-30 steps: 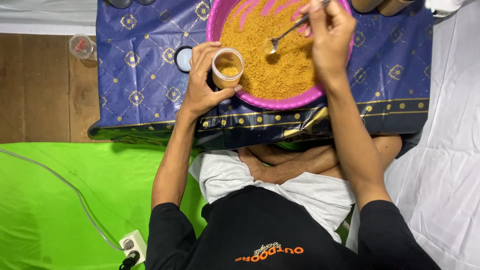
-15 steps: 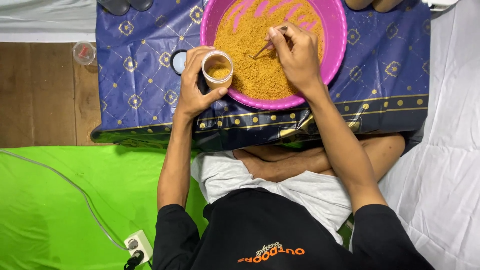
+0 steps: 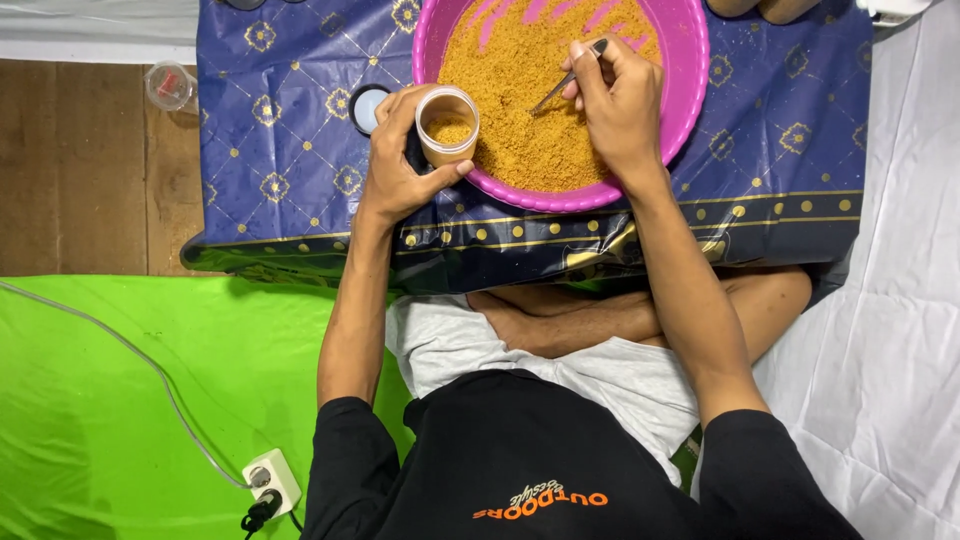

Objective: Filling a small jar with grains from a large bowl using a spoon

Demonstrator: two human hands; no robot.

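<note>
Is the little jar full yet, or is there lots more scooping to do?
Not full yet. The small jar, held by the left hand, has some golden crumbs at the bottom. The right hand dips a spoon into the pink bowl, which holds plenty more. The jar's lid lies off, beside it.

A small open jar (image 3: pixel 447 124), pale and round, stands upright at the near-left rim of a wide pink basin (image 3: pixel 690 90), partly filled with golden-brown crumbs. The basin holds a broad heap of the same crumbs. A slim metal spoon (image 3: pixel 566 80) slants down into the heap.
</note>
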